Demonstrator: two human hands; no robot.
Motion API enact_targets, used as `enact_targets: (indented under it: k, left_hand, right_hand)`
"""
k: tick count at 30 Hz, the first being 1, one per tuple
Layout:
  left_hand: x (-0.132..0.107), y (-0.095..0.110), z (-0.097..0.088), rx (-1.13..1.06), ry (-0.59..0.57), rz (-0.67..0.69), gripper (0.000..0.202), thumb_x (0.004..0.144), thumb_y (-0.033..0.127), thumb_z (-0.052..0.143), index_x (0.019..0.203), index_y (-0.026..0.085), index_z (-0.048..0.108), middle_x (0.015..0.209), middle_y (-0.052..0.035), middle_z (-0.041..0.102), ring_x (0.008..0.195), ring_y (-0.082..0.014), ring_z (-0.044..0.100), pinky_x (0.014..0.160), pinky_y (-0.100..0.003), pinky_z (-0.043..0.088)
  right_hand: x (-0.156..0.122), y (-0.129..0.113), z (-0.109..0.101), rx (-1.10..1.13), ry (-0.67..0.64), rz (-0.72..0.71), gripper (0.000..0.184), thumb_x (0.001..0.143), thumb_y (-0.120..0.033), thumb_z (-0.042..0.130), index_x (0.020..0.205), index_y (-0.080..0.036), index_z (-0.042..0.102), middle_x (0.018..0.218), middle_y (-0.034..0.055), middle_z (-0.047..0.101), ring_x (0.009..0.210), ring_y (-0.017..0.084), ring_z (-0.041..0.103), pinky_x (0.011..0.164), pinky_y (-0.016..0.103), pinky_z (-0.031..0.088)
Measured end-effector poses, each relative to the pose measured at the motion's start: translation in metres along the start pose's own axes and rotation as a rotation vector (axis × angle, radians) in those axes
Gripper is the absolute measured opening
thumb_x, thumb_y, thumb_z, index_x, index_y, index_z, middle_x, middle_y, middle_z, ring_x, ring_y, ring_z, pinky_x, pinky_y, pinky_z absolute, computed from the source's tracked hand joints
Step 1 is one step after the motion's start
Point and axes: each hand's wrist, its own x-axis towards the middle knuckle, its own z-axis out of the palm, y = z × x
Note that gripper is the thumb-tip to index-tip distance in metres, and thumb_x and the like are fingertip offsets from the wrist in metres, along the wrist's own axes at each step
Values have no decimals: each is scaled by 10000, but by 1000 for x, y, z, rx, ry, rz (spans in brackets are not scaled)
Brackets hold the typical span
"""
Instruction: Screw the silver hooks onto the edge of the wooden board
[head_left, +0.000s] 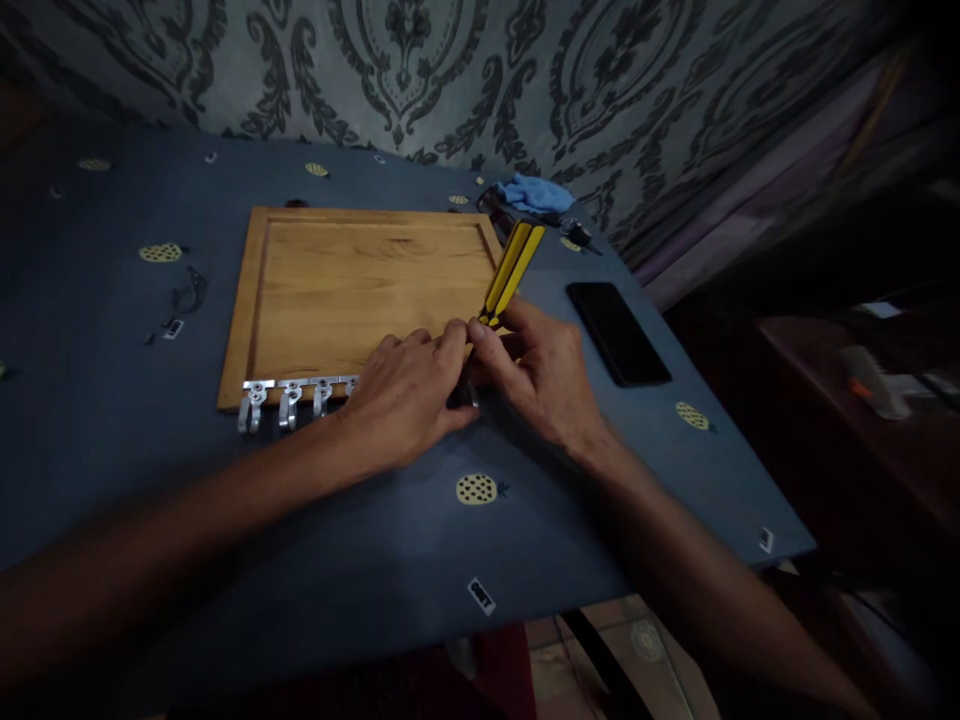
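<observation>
A wooden board [375, 290] with a raised frame edge lies flat on the table. Along its near edge runs a metal hook rail [289, 385] with several silver hooks hanging over the side. My left hand [409, 400] lies over the right part of the rail, fingers on the board and thumb below the edge, closed around it. In the fingers of my right hand [544, 375] is a screwdriver with a yellow and black handle [515, 265], leaning up and away to the right. Its tip is hidden behind my fingers, near the board's right front corner.
A black phone [619, 333] lies right of the board. Behind it are a blue cloth [536, 193] and small dark objects [577, 235]. A dark curved piece [190, 290] lies to the left. The blue table [570, 540] ends in front and at right; a patterned wall [465, 80] stands behind.
</observation>
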Motion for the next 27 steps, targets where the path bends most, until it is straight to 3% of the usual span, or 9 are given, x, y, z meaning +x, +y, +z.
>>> enact_targets:
  k: [9, 17, 27]
  left_hand:
    - [-1, 0, 0, -52, 8, -27, 540, 905, 364, 730, 1278, 134, 415, 1202, -175, 703, 1131, -350, 681, 938, -471, 527]
    - [-1, 0, -1, -76, 17, -31, 537, 888, 334, 739, 1257, 155, 392, 1240, -175, 707, 1146, -341, 684, 949, -472, 532]
    - [-1, -1, 1, -67, 17, -33, 577, 890, 364, 740, 1295, 136, 399, 1215, -174, 710, 1156, -346, 672, 963, -475, 522]
  right_hand:
    - [-2, 1, 1, 34, -19, 35, 390, 967, -575, 577, 803, -222, 555, 652, 15, 627, 599, 180, 633, 557, 303, 447]
    - [-6, 5, 4, 15, 10, 20, 287, 955, -415, 598, 753, -231, 510, 610, -28, 575, 524, 129, 518, 536, 283, 357]
    - [-5, 6, 7, -5, -33, 21, 200, 912, -289, 565, 728, -210, 565, 627, -6, 609, 561, 126, 521, 563, 274, 381]
